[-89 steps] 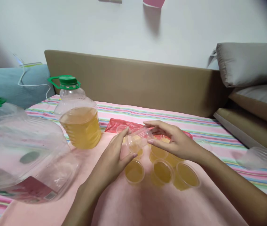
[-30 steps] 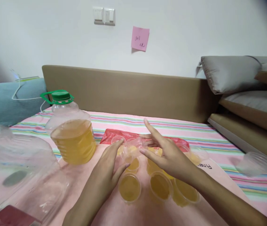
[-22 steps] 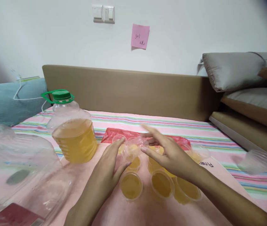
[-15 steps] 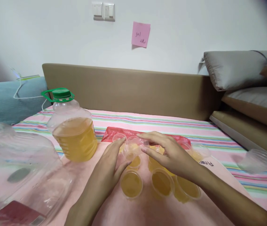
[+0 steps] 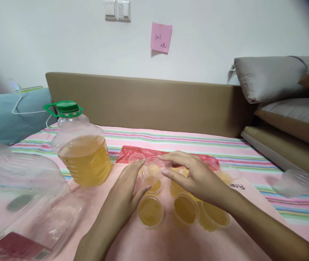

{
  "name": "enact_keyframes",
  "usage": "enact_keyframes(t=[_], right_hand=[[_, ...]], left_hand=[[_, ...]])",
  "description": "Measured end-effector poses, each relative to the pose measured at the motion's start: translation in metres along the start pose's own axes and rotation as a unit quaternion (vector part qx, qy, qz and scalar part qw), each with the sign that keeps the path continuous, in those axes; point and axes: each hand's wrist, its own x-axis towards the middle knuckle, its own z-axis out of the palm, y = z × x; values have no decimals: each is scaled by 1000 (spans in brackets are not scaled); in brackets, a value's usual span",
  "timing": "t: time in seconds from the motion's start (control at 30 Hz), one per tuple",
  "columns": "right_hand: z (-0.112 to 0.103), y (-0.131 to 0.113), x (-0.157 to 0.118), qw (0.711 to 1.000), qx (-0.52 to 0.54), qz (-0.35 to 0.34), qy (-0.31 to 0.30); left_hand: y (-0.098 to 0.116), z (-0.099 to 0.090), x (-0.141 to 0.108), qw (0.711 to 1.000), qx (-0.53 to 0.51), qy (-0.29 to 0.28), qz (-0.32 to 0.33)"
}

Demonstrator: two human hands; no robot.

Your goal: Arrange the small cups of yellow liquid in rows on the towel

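Observation:
Several clear plastic cups of yellow liquid stand on a pink mat [image 5: 132,235]; one cup [image 5: 150,211] is in front, with another [image 5: 186,208] to its right. Above them, an empty-looking clear cup [image 5: 156,169] is tilted between my hands. My left hand [image 5: 128,186] has its thumb apart from its fingers, beside this cup's left side. Fingertips of my right hand [image 5: 189,174] pinch the same cup's right edge. Whether my left fingers touch it is hard to tell.
A green-capped jug [image 5: 86,159] of yellow liquid stands left. A large clear bottle [image 5: 21,203] is nearer on the left. Red plastic [image 5: 127,154] lies behind the cups. Stacked clear cups [image 5: 297,183] lie right, near cushions [image 5: 276,79].
The view has shifted slightly, moving everything a little left in the picture. Both hands and the tilted cup keep nearly the same arrangement.

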Motion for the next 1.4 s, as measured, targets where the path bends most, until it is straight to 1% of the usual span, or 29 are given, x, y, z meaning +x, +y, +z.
enact_keyframes(t=[0.2,0.3,0.6,0.77,0.9,0.97,1.07,1.2,1.3,1.4], right_hand=[[2,0,1,1000,3,1,4],[3,0,1,1000,7,12,11],[3,-2,0,1000,14,9,0],[5,2,-2,999,21,21,15],[4,2,-1,1000,8,-8,-2],[3,1,0,1000,4,-6,-2],[2,-1,0,1000,16,9,16],[3,-1,1,1000,9,-5,3],[4,0,1,999,16,15,24],[5,0,1,999,35,31,22]], left_hand=[[-1,-2,1,1000,15,13,14],[-1,-3,1,1000,13,9,15],[-4,-4,0,1000,6,9,9],[-3,-6,1,1000,4,3,6],[-1,-5,1,1000,4,0,6],[0,-4,1,1000,6,0,6],[0,-5,1,1000,4,0,3],[2,-6,0,1000,-4,-8,2],[4,-5,-1,1000,5,-12,1],[6,-4,-2,1000,18,-3,4]])
